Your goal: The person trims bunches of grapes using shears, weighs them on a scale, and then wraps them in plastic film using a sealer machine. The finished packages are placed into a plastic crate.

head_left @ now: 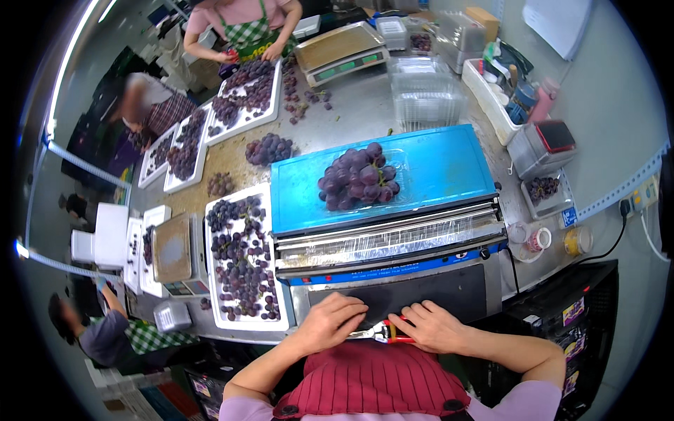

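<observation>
My right hand (430, 325) is closed around the red handles of a pair of small pruning snips (383, 332), whose metal blades point left. My left hand (330, 321) lies with loosely bent fingers on the front edge of the black pad (428, 295), close to the blade tips; nothing shows in it. Behind both hands stands a blue cling-film wrapping machine (442, 168) with a roll of film (393, 242) along its front. A large bunch of purple grapes (358, 177) rests in a clear plastic tray (400, 184) on its top.
A white tray of grapes (242, 259) stands left of the machine, beside a scale (173, 247). More grape trays (246, 95) and a second scale (342, 52) lie farther back. Stacked clear containers (427, 91) are behind the machine. Co-workers (242, 28) stand at the far side and left.
</observation>
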`<action>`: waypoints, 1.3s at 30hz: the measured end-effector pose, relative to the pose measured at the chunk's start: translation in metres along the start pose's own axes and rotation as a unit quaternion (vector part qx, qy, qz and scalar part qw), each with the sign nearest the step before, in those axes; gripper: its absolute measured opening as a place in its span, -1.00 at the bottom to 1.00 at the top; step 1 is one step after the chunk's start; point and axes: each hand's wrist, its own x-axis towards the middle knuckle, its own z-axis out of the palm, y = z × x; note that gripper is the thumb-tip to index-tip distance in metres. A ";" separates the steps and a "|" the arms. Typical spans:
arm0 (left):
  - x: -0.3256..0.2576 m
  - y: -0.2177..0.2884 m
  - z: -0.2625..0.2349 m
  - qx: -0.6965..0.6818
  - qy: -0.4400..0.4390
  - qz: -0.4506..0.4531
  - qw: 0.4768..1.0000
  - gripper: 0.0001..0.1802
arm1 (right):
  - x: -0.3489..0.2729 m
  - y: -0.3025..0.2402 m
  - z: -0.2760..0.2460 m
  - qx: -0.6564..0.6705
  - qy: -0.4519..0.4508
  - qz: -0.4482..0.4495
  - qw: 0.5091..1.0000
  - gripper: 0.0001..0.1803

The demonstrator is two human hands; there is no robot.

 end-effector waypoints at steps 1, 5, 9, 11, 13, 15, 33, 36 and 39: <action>-0.013 -0.002 0.011 -0.001 -0.025 -0.027 0.999 -0.78 | 0.002 -0.003 0.013 -0.008 0.005 -0.007 1.000 -0.40; -0.044 -0.009 0.044 0.045 -0.054 -0.029 0.997 -0.76 | 0.013 -0.013 0.027 0.029 0.008 -0.003 1.000 -0.35; -0.054 -0.010 0.051 0.054 -0.039 -0.032 0.997 -0.79 | 0.012 -0.020 0.031 0.033 0.001 0.005 0.999 -0.26; -0.053 -0.015 0.053 0.041 -0.017 -0.026 0.999 -0.80 | 0.016 -0.018 0.015 0.012 -0.018 0.004 1.000 -0.22; -0.052 -0.017 0.045 0.029 0.013 -0.031 0.999 -0.81 | 0.026 -0.007 -0.018 0.051 0.042 0.012 0.998 -0.34; -0.048 -0.017 0.035 0.017 0.054 -0.040 0.998 -0.82 | 0.041 0.018 -0.047 0.097 0.132 0.060 0.985 -0.45; -0.001 -0.022 -0.003 0.052 0.171 -0.052 0.982 -0.84 | 0.113 0.156 -0.059 -0.039 0.300 0.123 0.945 -0.57; 0.002 -0.023 -0.007 0.056 0.182 -0.053 0.980 -0.84 | 0.116 0.155 -0.057 -0.059 0.288 0.104 0.950 -0.58; 0.008 -0.027 -0.016 0.066 0.198 -0.050 0.977 -0.84 | 0.109 0.160 -0.059 -0.062 0.285 0.121 0.949 -0.58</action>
